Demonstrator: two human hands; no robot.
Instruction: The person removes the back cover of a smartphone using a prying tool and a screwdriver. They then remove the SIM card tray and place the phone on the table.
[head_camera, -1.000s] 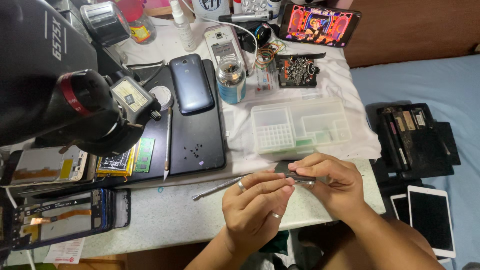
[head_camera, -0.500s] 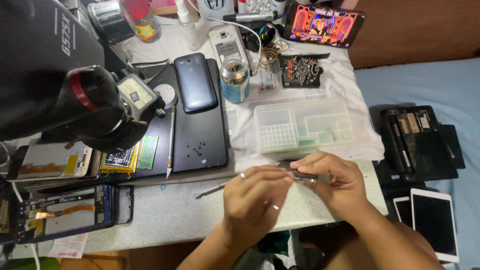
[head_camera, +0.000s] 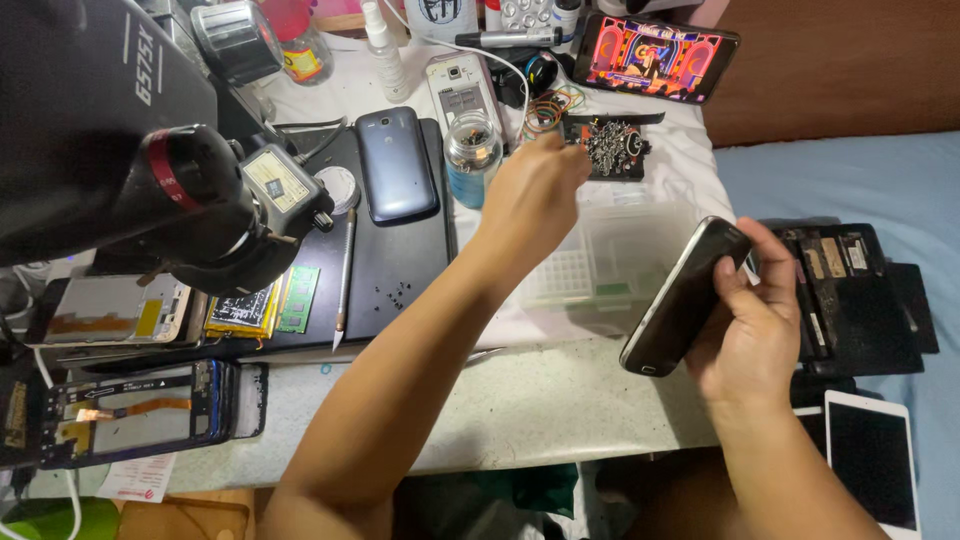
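One dark phone (head_camera: 685, 298) in right hand (head_camera: 750, 335), long axis tilted up-right.

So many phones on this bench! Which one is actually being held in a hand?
The dark phone in the right hand, tilted above the table edge. The grey-blue phone lies flat on the black mat, and the lit phone leans at the back.

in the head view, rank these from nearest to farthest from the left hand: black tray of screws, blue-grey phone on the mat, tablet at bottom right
1. black tray of screws, just right of the left hand
2. blue-grey phone, to its left on the dark mat
3. tablet, far off at lower right
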